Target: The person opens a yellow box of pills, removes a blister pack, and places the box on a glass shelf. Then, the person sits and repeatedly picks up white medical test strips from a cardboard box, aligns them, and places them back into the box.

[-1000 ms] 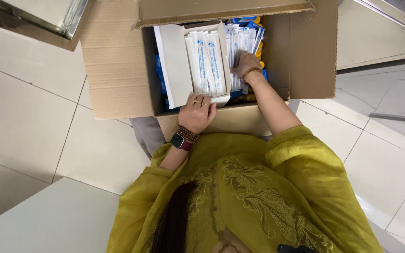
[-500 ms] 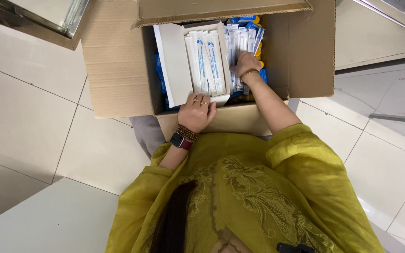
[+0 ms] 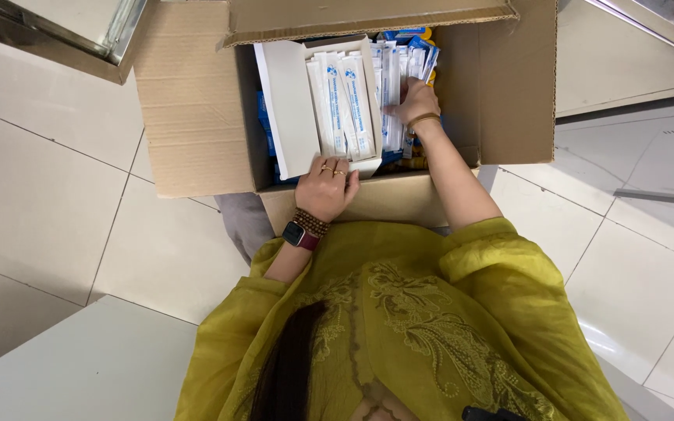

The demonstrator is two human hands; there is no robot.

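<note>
An open brown cardboard carton (image 3: pixel 196 117) sits on the tiled floor in front of me. Inside it lies an open white box (image 3: pixel 290 109) filled with long white-and-blue sealed packets (image 3: pixel 349 101). My left hand (image 3: pixel 328 187), with rings, a bead bracelet and a watch, grips the near edge of that white box. My right hand (image 3: pixel 413 101), with a thin bangle, is deeper in the carton, its fingers closed around a bunch of upright packets (image 3: pixel 395 78). More blue packaging shows underneath.
The carton's flaps (image 3: pixel 501 86) stand open left, right and far. A steel-framed glass cabinet (image 3: pixel 64 31) stands at the top left. A white surface (image 3: pixel 79 366) lies at the lower left. Pale floor tiles (image 3: pixel 649 257) surround the carton.
My right hand has crept slightly farther into the carton among the upright packets. My left hand stays on the white box's near edge.
</note>
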